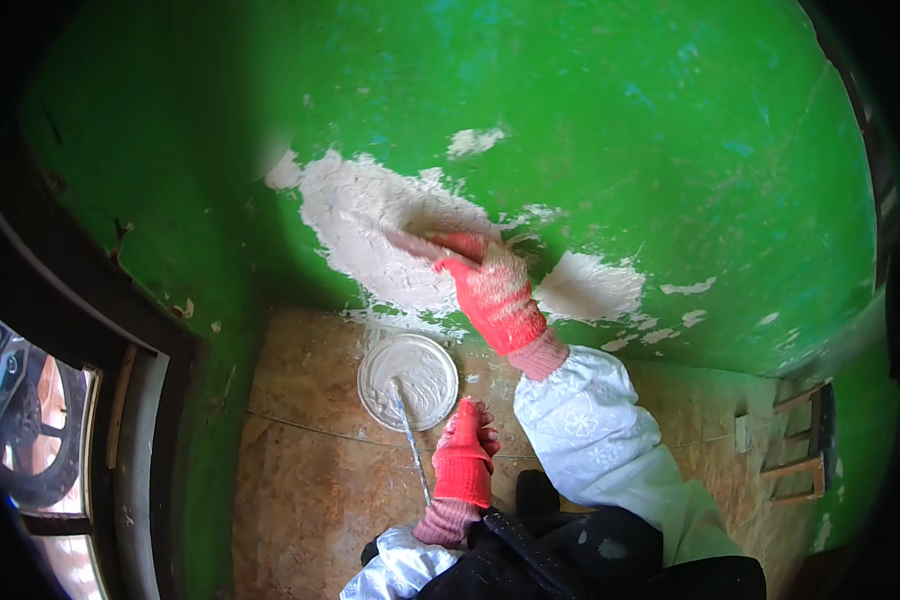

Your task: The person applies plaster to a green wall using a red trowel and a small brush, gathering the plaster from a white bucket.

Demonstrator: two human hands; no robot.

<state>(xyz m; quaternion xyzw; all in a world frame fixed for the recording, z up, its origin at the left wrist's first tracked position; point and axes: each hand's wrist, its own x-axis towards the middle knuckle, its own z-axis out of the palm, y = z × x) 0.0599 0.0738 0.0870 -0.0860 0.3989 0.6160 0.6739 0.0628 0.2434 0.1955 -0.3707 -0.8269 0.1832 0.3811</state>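
Note:
White putty (370, 225) is spread thickly in a patch low on the green wall (620, 120). My right hand (495, 290), in a red and pale glove, grips a putty knife (415, 246) whose blade lies against the patch; motion blurs it. Below, a round bucket (362, 390) of white putty stands on the floor, with a putty-smeared stick (410, 440) leaning out over its near rim. Beside the stick, my left hand (462, 455) is in a red glove with its fingers curled in. Its palm is hidden, so anything inside cannot be made out.
Smaller putty patches (590, 287) dot the wall to the right. Brown floor tiles (310, 470) carry white splashes near the wall's foot. A wooden frame-like piece (805, 445) stands at the far right. At left, a dark-framed opening (130, 430) shows a vehicle wheel (45, 430) outside.

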